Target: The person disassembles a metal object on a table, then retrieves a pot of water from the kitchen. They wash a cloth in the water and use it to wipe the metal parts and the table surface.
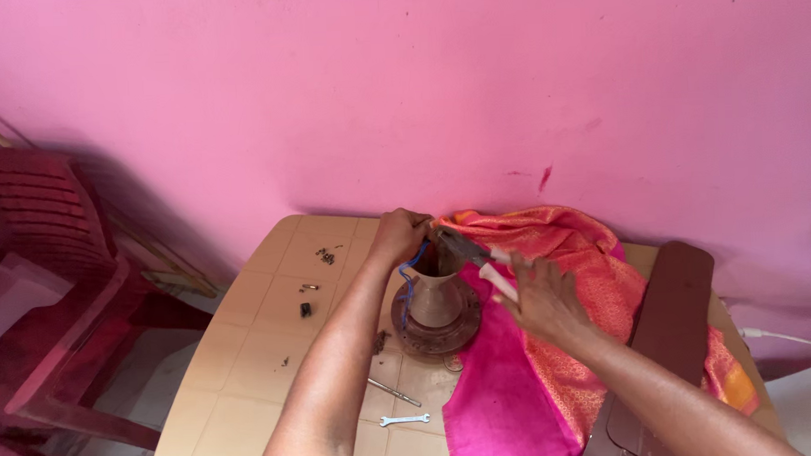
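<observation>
My left hand [399, 234] closes over the top of a brown, funnel-shaped metal fan housing [435, 299] that stands upright on its round base near the back of the beige plastic desk [248, 350]. Blue wires [411, 273] run down from under that hand along the housing's left side. My right hand [543, 295] grips the pale handles of a pair of pliers [478, 257], whose dark nose points left and meets the top of the housing just beside my left hand. The housing touches the edge of a pink and orange patterned cloth [571, 339] that covers the right part of the desk. A long brown fan blade [665, 336] lies on the cloth, to the right of my right arm. Nearer to me on the bare desk lie a small silver spanner [403, 420] and a thin metal rod [393, 392]. A few small screws and dark bits [311, 299] are scattered to the left of my left arm. A dark red plastic chair [47, 267] stands at the left, against the pink wall [418, 75].
</observation>
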